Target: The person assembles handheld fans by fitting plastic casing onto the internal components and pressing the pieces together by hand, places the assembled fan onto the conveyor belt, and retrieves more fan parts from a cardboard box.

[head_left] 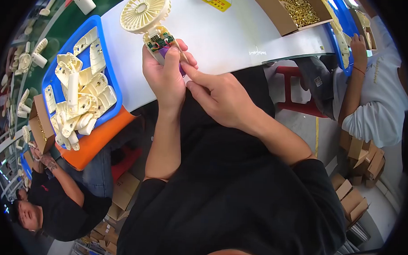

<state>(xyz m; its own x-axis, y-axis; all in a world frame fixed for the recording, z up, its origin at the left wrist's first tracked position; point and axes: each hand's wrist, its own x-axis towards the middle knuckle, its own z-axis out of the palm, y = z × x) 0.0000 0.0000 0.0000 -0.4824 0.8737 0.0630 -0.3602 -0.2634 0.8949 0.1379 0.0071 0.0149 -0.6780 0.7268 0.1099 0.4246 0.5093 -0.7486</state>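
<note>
A cream handheld fan (145, 11) with a round slatted head is held up over the white table, its handle open. Inside the handle show a green circuit board (158, 41), thin wires and part of a purple battery (163, 51). My left hand (164, 72) is wrapped round the handle, thumb pressed on the inside below the board. My right hand (221, 94) is closed in a pinch at the handle's lower end, beside the left fingers. What its fingertips hold, if anything, is hidden.
At left a blue tray (118, 86) is heaped with cream shell pieces (81, 100). A cardboard box (290, 25) of small brass-coloured parts stands far right, near another blue tray (347, 65). Co-workers sit on both sides. A yellow card (219, 4) lies on the white table (234, 43).
</note>
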